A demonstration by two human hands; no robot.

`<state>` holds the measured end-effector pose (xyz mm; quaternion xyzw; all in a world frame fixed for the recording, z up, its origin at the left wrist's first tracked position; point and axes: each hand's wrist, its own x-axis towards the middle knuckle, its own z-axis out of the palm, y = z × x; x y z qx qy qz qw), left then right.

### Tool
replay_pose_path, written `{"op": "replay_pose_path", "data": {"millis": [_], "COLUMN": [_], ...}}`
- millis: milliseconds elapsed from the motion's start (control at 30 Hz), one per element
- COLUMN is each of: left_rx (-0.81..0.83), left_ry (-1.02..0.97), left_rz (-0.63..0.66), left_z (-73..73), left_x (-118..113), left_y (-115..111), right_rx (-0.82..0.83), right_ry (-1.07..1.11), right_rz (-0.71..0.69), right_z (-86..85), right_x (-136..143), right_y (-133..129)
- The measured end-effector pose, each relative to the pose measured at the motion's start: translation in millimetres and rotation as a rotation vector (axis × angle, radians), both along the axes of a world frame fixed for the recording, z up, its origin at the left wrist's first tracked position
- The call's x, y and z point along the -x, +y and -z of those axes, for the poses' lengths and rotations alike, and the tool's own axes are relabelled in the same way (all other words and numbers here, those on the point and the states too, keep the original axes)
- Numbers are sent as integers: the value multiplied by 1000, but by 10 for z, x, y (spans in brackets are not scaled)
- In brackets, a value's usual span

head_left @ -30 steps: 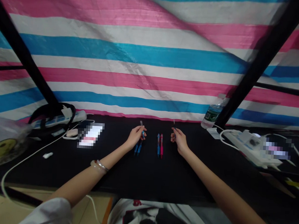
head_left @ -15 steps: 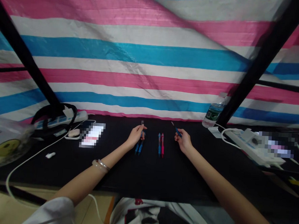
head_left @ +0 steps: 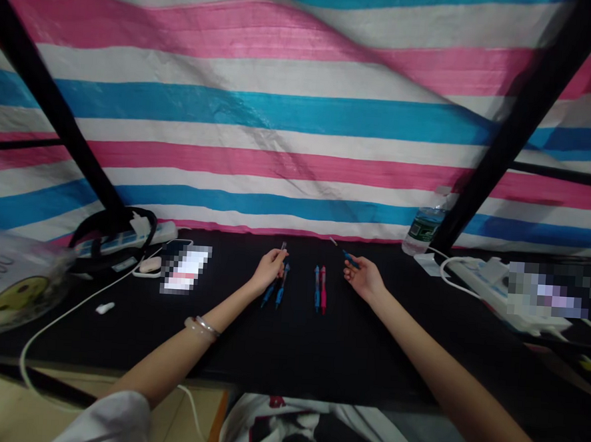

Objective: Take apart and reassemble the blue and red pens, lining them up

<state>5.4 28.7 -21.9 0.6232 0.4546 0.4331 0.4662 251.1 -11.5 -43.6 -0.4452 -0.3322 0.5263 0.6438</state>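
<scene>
My left hand (head_left: 268,271) is closed on a clear pen barrel (head_left: 284,245), which points away from me. Close by that hand lie two blue pens (head_left: 267,295) (head_left: 281,288); the first is partly covered by it. My right hand (head_left: 367,277) has its fingers closed on a blue pen part (head_left: 350,258), tilted toward the far left. A short whitish stick (head_left: 333,241) shows just beyond its tip; whether the two are joined I cannot tell. Between my hands another blue pen (head_left: 316,290) and a pink pen (head_left: 323,291) lie side by side on the black table (head_left: 312,355).
A phone (head_left: 188,270), an earbud case (head_left: 150,264) and a loose earbud (head_left: 104,308) lie at left, near a plastic bag (head_left: 15,290) and a cable. At right stand a water bottle (head_left: 422,229) and a power strip (head_left: 501,297). Striped sheeting (head_left: 279,160) hangs behind.
The whitish stick sits farther from the blue part in my right hand, with a dark gap between them. Both hands hold nearly the same places; the view has shifted slightly.
</scene>
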Motion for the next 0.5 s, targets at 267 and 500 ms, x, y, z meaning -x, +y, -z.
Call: {"op": "replay_pose_path", "data": {"millis": [267,500], "left_rx": [-215,-554], "left_ry": [195,523], "left_rz": [57,154], "left_z": [-7,-129], "left_x": [-4,-41], "left_y": [-84,-305], "right_rx": [-1,102], "right_ry": [-8,236], "right_rz": [10,-39], "right_z": [-29,-89], "right_x": [18,53], "right_y": [-11,-50]}}
